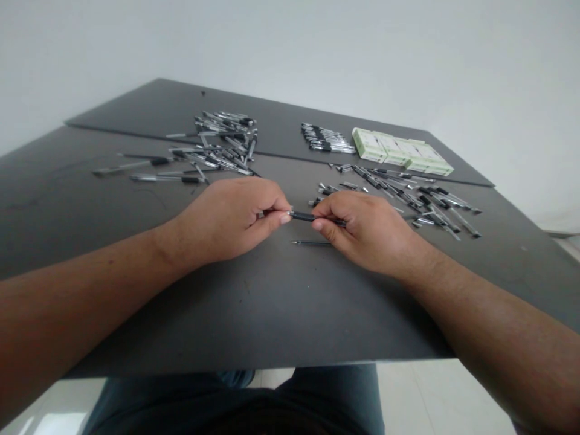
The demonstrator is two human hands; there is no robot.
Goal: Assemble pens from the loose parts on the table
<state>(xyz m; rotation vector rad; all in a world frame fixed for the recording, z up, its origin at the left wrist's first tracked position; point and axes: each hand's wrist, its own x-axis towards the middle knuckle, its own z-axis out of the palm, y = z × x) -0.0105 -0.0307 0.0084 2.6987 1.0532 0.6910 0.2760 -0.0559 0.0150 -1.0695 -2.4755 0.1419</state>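
Observation:
A pen (301,216) with a black grip lies crosswise between my two hands, above the dark table. My left hand (244,211) pinches its left end between thumb and fingers. On the right end, my right hand (357,220) has thumb and forefinger closed around the barrel. The fingers hide both ends of the pen. Just below it, a thin pen refill (310,243) with a pointed tip rests on the table, partly covered by my right hand.
Loose pens (217,148) form a heap at the left. Pen parts (408,196) are scattered at the right, beyond my right hand. A neat row of pens (327,139) sits beside pale green boxes (401,150). The table's front edge (272,365) is near my legs.

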